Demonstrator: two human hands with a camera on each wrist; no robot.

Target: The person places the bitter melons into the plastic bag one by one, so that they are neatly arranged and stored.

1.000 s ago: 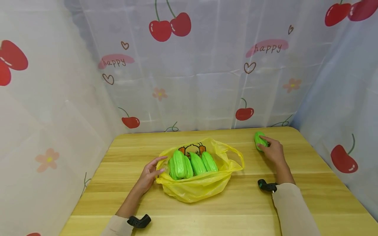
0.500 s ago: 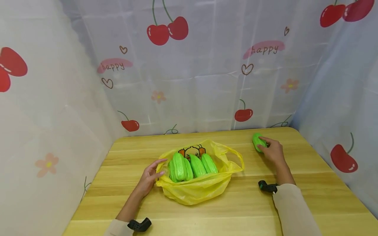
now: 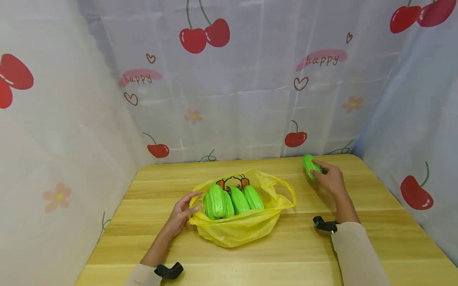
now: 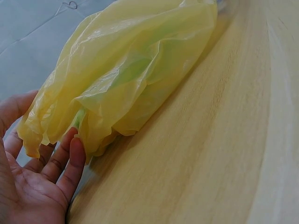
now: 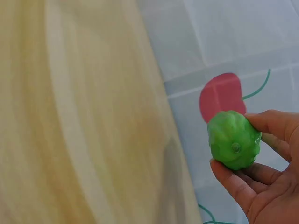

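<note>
My left hand holds the left rim of a yellow plastic bag, the bag's edge lying between thumb and fingers. In the left wrist view the fingers bend against the thin plastic. Several bright green, ridged bitter melons lie in the bag's open mouth. Towards the back right, my right hand grips another bitter melon between thumb and fingers. The right wrist view shows this bitter melon end-on, knobbly, seemingly raised above the wooden table.
The bag's handle loop sticks out to the right. A light wooden table carries the bag. Curtains printed with cherries stand behind the table and on both sides. Each wrist wears a black camera.
My right hand has moved slightly left and away with the bitter melon, which appears lifted off the table. The left hand and the bag have stayed nearly the same.
</note>
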